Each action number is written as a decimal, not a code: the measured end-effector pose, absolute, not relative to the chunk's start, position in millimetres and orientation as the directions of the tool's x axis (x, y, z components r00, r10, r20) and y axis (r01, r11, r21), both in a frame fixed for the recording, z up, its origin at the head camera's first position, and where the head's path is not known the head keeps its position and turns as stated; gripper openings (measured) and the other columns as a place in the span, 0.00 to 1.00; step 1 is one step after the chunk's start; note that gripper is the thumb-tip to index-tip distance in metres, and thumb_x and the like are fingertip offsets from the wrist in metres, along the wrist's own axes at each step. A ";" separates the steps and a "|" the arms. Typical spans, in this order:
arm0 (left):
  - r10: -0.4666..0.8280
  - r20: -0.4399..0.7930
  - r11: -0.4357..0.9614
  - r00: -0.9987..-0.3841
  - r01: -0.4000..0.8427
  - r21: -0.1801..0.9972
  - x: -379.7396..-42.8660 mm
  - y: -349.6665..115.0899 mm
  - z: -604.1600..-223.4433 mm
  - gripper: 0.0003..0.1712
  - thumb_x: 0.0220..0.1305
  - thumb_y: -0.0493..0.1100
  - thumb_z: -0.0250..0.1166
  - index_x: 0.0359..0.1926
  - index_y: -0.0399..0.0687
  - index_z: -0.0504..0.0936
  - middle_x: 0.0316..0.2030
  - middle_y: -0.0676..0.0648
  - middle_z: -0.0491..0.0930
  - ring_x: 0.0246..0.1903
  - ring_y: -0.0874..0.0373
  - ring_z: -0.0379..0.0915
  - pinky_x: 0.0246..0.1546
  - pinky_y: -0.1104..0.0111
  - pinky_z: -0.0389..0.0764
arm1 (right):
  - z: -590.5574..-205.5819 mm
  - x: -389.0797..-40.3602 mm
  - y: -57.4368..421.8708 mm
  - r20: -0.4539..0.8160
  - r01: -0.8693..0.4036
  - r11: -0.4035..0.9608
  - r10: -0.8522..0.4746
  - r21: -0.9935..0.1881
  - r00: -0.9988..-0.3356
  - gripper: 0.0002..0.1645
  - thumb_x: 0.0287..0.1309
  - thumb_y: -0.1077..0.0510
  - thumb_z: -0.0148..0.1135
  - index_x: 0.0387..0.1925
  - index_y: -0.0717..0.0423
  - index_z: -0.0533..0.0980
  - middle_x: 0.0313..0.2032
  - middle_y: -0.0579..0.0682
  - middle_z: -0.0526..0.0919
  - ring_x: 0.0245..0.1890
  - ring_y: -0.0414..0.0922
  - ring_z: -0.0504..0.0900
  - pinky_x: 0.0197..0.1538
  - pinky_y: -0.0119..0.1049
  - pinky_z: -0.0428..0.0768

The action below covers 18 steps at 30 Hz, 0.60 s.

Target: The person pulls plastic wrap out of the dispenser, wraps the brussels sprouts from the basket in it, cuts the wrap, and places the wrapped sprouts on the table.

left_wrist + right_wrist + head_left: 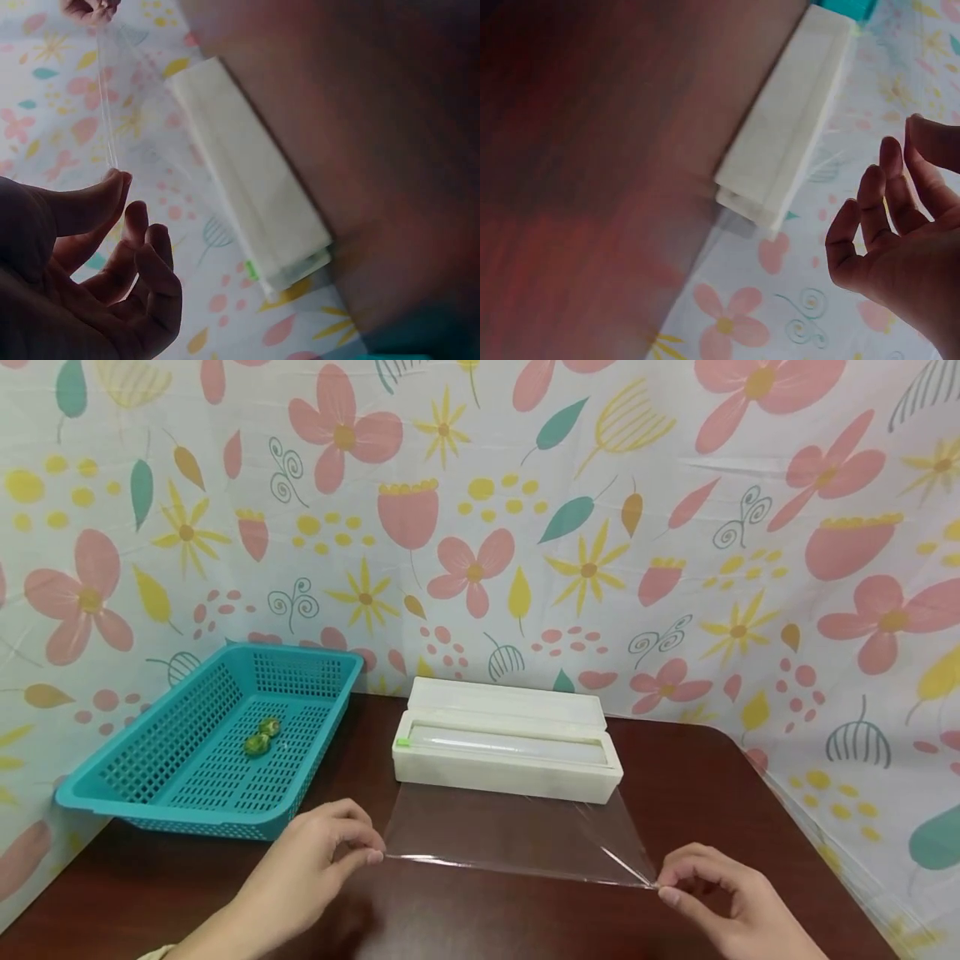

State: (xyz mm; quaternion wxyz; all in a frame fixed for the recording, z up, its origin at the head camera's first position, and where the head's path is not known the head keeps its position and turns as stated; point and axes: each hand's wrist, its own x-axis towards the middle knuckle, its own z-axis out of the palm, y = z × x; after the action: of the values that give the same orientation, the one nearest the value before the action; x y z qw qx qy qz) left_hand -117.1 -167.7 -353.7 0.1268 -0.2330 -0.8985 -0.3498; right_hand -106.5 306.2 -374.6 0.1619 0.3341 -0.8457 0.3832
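Note:
A sheet of clear plastic wrap (pixel 517 831) stretches toward me from a white dispenser box (pixel 506 777) with its lid raised; the wrap roll (pixel 510 745) shows inside. My left hand (pixel 318 852) pinches the near left corner of the sheet between thumb and index finger. At the near right corner, my right hand (pixel 731 897) pinches the film the same way, and creases run from it toward the box. In the left wrist view the film's edge runs taut from the left hand (pixel 112 262) up to the other hand. The right wrist view shows the right hand's (pixel 900 217) other fingers loosely bent.
To the left stands a teal perforated basket (pixel 300 793) with two small green round vegetables (pixel 258 743) in it. A green cutter tab (pixel 403 742) sits at the box's left end. The dark table (pixel 450 918) meets a flower-patterned cloth (pixel 480 527) behind.

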 end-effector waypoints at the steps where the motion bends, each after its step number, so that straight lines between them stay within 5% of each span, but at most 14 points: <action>1: 0.333 0.365 0.665 -0.869 0.492 0.562 -116.8 -167.9 -357.0 0.14 0.60 0.37 0.78 0.31 0.66 0.88 0.33 0.68 0.75 0.35 0.70 0.73 0.35 0.70 0.80 | -378.9 -106.9 306.7 0.526 -0.689 0.482 -0.444 -0.542 -0.725 0.27 0.52 0.79 0.73 0.40 0.43 0.82 0.39 0.39 0.82 0.37 0.36 0.79 0.37 0.29 0.76; 6: 0.356 0.308 0.752 -0.882 0.466 0.466 -116.0 -167.5 -374.7 0.12 0.58 0.38 0.80 0.29 0.65 0.90 0.32 0.70 0.72 0.37 0.69 0.72 0.36 0.69 0.80 | -398.9 -110.6 307.9 0.515 -0.699 0.504 -0.473 -0.508 -0.715 0.25 0.50 0.75 0.77 0.38 0.41 0.84 0.39 0.38 0.82 0.39 0.36 0.79 0.42 0.25 0.74; 12: 0.420 0.337 0.767 -0.843 0.528 0.364 -118.7 -166.7 -394.4 0.11 0.54 0.38 0.82 0.27 0.62 0.92 0.31 0.70 0.70 0.36 0.68 0.70 0.34 0.68 0.80 | -412.0 -113.8 311.0 0.375 -0.628 0.541 -0.511 -0.559 -0.773 0.17 0.58 0.66 0.77 0.37 0.39 0.84 0.39 0.37 0.81 0.39 0.37 0.78 0.37 0.31 0.76; 18: 0.451 0.323 0.772 -0.832 0.546 0.326 -123.9 -165.7 -403.0 0.11 0.52 0.38 0.83 0.27 0.63 0.93 0.30 0.68 0.69 0.35 0.67 0.69 0.32 0.66 0.79 | -418.1 -117.5 306.9 0.393 -0.673 0.558 -0.549 -0.486 -0.738 0.18 0.57 0.64 0.79 0.37 0.34 0.84 0.38 0.34 0.79 0.39 0.35 0.78 0.39 0.30 0.76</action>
State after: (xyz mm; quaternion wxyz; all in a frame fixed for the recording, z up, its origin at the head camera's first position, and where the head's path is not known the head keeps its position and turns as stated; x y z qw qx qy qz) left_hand -123.9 -165.7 -403.0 0.1138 -0.2668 -0.9344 -0.2070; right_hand -117.5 306.9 -418.1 0.0985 0.3482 -0.8770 0.3160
